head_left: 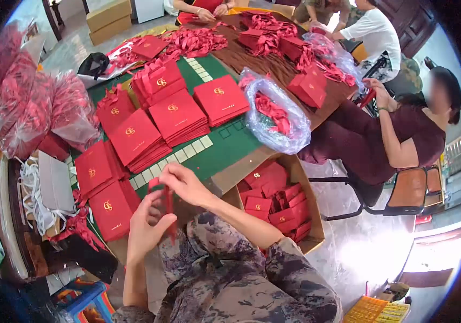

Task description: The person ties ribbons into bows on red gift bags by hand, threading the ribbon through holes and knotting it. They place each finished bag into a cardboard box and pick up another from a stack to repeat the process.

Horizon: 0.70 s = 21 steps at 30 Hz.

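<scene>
A narrow red ribbon [170, 207] hangs in front of my lap, between my two hands. My right hand [190, 187] pinches its upper part, fingertips together. My left hand [149, 226] is on the near side, fingers curled round the ribbon and thumb pointing right. Just beyond my hands, stacks of flat red paper bags [139, 142] with gold lettering cover the near part of the green table [225, 142]. The closest stack [111, 212] lies left of my left hand.
A cardboard box [316, 237] of red bags stands right of my lap. A clear plastic bag [295, 137] of red ribbons lies on the table's right side. Ribbon heaps [195, 40] fill the far side. A seated person [370, 140] works at right; others sit farther back.
</scene>
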Available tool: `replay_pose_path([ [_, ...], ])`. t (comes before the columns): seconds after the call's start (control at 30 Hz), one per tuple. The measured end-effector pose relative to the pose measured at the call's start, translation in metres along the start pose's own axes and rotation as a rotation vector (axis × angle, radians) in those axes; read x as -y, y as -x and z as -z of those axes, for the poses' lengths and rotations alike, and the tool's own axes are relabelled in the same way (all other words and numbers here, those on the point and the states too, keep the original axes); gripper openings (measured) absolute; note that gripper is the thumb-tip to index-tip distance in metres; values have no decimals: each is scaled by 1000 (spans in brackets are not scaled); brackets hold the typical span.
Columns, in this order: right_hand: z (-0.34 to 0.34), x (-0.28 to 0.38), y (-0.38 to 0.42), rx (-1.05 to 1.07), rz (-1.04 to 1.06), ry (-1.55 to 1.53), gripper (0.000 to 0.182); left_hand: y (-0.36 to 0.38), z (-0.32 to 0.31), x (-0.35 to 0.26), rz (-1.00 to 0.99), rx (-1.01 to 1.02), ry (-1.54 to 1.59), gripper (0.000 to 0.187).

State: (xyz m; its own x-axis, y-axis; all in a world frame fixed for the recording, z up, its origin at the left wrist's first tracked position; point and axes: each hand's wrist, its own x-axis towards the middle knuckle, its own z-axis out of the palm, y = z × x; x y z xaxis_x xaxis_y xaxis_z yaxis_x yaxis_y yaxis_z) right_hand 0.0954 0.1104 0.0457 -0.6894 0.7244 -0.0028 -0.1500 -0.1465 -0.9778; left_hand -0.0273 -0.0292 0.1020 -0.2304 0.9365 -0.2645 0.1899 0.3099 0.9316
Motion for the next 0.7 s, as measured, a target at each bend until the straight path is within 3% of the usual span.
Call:
replay_pose_path([
  [0.03, -3, -7, -6, -19, 173, 121, 19, -1, -8, 6, -63, -50, 7, 58],
  [0.07, -1, -13, -7, -4, 183, 135, 18, -3, -17, 8, -70, -49, 7, 58],
  [0.13, 7, -29, -13, 37, 193, 180, 18, -8, -31, 11, -300, -223, -335, 63],
  [0.2, 25, -42, -17, 53, 162, 189, 18, -17, -37, 28, -265, -188, -318, 66],
  [0.27, 50, -53, -18, 80, 102, 232, 17, -29, -43, 53, -425, -224, -486, 64],
  [0.33, 73, -55, -14, 15, 133, 397, 15, -37, -47, 71, -355, -210, -576, 66],
  [0.4, 99, -47, -6, -149, 198, 631, 18, -42, -50, 86, -378, -212, -772, 69],
  [0.53, 181, -7, -3, -709, 478, 1065, 17, -41, -58, 98, -317, -193, -768, 73],
  [0.6, 226, 7, -3, -961, 441, 1339, 22, -39, -60, 102, -297, -202, -766, 74],
  [0.7, 279, 7, -1, -1059, 429, 1531, 28, -32, -63, 106, -256, -245, -752, 76],
])
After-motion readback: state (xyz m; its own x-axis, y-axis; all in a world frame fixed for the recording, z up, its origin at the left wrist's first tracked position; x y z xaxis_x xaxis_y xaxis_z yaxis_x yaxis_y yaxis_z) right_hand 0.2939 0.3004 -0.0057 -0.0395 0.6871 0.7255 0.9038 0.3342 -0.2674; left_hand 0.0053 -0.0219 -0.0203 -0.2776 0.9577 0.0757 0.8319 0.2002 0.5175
